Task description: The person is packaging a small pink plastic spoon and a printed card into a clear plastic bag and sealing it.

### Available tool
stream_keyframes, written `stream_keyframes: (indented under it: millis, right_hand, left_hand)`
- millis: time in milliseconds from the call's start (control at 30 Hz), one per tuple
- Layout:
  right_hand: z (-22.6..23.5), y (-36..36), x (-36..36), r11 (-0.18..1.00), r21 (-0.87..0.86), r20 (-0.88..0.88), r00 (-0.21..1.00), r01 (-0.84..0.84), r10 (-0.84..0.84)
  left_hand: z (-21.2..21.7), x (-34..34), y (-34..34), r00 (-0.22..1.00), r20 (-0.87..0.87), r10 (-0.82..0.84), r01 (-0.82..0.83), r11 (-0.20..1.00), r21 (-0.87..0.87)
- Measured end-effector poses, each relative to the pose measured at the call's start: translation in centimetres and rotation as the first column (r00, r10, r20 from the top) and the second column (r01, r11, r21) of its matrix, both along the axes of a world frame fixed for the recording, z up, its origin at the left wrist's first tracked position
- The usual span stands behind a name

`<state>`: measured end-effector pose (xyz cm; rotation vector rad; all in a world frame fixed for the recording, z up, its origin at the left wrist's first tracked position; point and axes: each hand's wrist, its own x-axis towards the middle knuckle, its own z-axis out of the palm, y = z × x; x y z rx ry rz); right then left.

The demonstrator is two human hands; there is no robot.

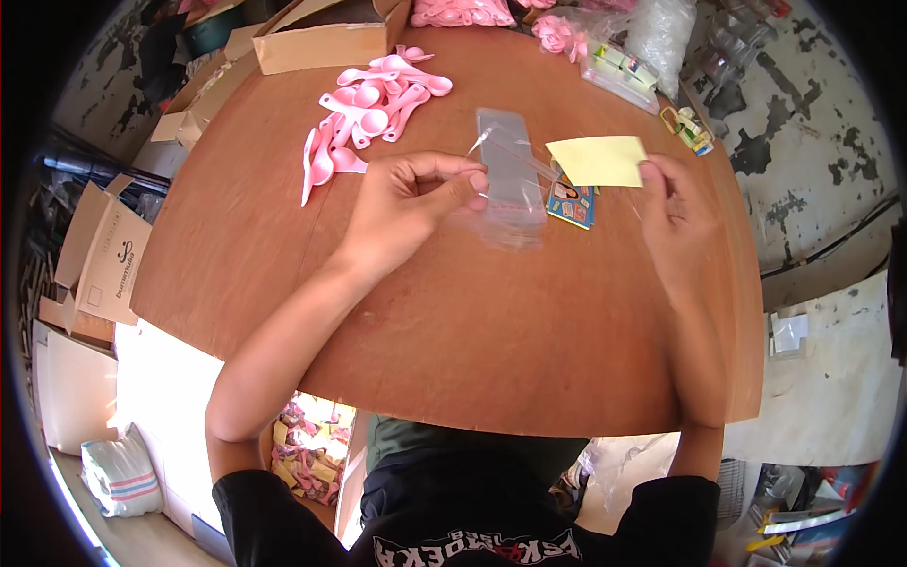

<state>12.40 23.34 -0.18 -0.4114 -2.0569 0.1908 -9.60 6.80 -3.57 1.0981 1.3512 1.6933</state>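
Note:
My left hand (416,203) pinches a clear plastic bag (522,156) by its edge between thumb and fingers, over the table. Beneath it lies a stack of clear plastic bags (510,132). My right hand (675,203) grips a pale yellow card (597,162) at its right edge, with the card's left end close to the held bag. Partly covered by that card is a small pile of blue printed cards (572,206). Pink plastic spoons (364,111) lie heaped beyond my left hand, several of them overlapping.
An open cardboard box (326,47) sits at the far edge of the brown table (453,350), near a bag of pink spoons (463,11). At the back right are a clear tray (619,80) and a yellow-green item (690,130). Below the table, a box holds packed pieces (307,449).

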Motion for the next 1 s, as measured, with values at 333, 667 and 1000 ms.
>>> stream_keyframes:
  millis: [333,667,1000]
  right_hand:
    - [2.8,-4.8,-2.3,0.888,-0.315,-0.319,0.919,-0.335,0.233]
    - [2.3,-3.0,-2.2,0.865,-0.402,-0.128,0.954,-0.300,0.271]
    - [1.3,-3.8,-2.5,0.849,-0.417,0.072,0.920,-0.324,0.386]
  left_hand:
    - [-0.5,0.0,-0.2,0.998,-0.031,-0.063,0.064,0.998,0.017]
    - [-0.5,0.5,-0.3,0.995,-0.058,-0.077,0.083,0.992,0.093]
    - [0.4,2.0,-0.6,0.987,-0.090,-0.131,0.133,0.991,0.012]
